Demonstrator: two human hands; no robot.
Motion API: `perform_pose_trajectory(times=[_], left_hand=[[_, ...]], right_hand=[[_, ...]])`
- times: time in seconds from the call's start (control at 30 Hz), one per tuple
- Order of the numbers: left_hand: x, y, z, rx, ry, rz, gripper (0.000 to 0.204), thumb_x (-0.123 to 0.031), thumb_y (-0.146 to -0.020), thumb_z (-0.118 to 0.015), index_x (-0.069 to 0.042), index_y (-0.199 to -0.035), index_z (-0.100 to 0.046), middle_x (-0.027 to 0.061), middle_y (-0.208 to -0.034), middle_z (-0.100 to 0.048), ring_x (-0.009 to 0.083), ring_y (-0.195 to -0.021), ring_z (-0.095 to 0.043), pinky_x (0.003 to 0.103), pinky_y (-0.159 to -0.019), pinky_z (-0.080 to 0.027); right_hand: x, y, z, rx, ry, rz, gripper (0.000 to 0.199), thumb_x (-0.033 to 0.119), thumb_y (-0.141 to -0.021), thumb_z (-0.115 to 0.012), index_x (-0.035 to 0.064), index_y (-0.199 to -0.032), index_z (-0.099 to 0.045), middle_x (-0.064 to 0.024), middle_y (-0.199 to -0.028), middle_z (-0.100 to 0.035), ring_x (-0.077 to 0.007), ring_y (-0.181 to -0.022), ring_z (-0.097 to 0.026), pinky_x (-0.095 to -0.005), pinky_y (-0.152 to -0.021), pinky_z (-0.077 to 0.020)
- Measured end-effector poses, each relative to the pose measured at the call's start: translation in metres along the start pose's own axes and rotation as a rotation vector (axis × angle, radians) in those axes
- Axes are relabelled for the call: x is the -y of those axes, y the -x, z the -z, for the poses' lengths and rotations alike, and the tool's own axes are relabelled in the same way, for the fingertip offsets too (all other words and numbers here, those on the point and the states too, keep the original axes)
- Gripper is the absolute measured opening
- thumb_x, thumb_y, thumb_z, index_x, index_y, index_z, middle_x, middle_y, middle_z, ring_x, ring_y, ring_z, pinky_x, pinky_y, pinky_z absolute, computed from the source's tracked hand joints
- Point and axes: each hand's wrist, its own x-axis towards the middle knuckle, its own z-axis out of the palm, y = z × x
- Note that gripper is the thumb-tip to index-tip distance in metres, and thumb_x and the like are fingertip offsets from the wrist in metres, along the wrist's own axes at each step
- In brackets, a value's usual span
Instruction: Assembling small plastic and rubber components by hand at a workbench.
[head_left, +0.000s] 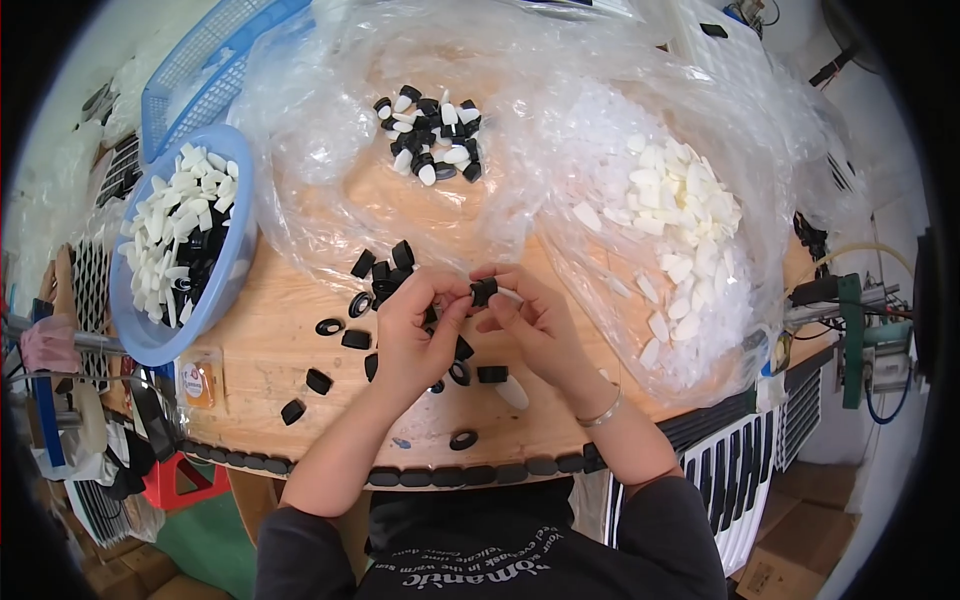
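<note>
Over the middle of the wooden table, both hands meet at a small black ring-shaped cap (483,290). My left hand (412,318) pinches it from the left, fingers closed. My right hand (535,325) is closed at its right side, with a white edge showing between the fingers, perhaps a flat white piece; the fingers hide most of it. Several loose black caps (355,339) lie around and under my left hand. Beneath my right hand are another black cap (491,374) and a flat white piece (512,392) with a rounded end.
A blue basin (128,325) of white pieces and black caps stands left, near a blue basket (215,85). Clear plastic sheeting (320,190) bears joined black-and-white pieces (436,135); a white pile (690,200) lies right. Black caps line the table's front edge (445,478).
</note>
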Motion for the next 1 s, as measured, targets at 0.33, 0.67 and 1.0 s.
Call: perform_pose_trajectory(times=[0.33, 0.67, 1.0], left_hand=[[-0.005, 0.001, -0.002, 0.080, -0.086, 0.122, 0.004, 0.001, -0.094, -0.048, -0.003, -0.093, -0.049, -0.0008, -0.082, -0.047, 0.0046, -0.071, -0.042, 0.018, -0.064, -0.037], [0.001, 0.003, -0.008, 0.029, -0.130, 0.104, 0.003, -0.004, -0.095, -0.043, -0.002, -0.095, -0.045, 0.0095, -0.075, -0.046, 0.0190, -0.066, -0.044, 0.030, -0.061, -0.039], [0.010, 0.002, -0.006, 0.007, 0.032, 0.170, 0.006, -0.007, -0.098, -0.042, -0.004, -0.098, -0.047, 0.0043, -0.084, -0.049, 0.0111, -0.074, -0.047, 0.023, -0.067, -0.040]], right_hand=[[-0.003, 0.001, 0.003, -0.007, 0.427, 0.149, 0.020, -0.001, -0.091, -0.054, -0.0010, -0.110, -0.061, -0.0076, -0.113, -0.057, -0.0110, -0.095, -0.059, -0.0220, -0.079, -0.0511], [-0.007, 0.004, -0.005, -0.142, 0.228, 0.024, 0.016, 0.000, -0.091, -0.056, 0.0000, -0.106, -0.060, -0.0029, -0.092, -0.059, -0.0079, -0.082, -0.058, -0.0214, -0.070, -0.0490], [-0.008, 0.000, -0.012, -0.205, 0.000, 0.174, 0.036, -0.002, -0.090, -0.056, 0.0058, -0.115, -0.031, -0.0161, -0.104, -0.062, -0.0143, -0.083, -0.065, -0.0239, -0.075, -0.0537]])
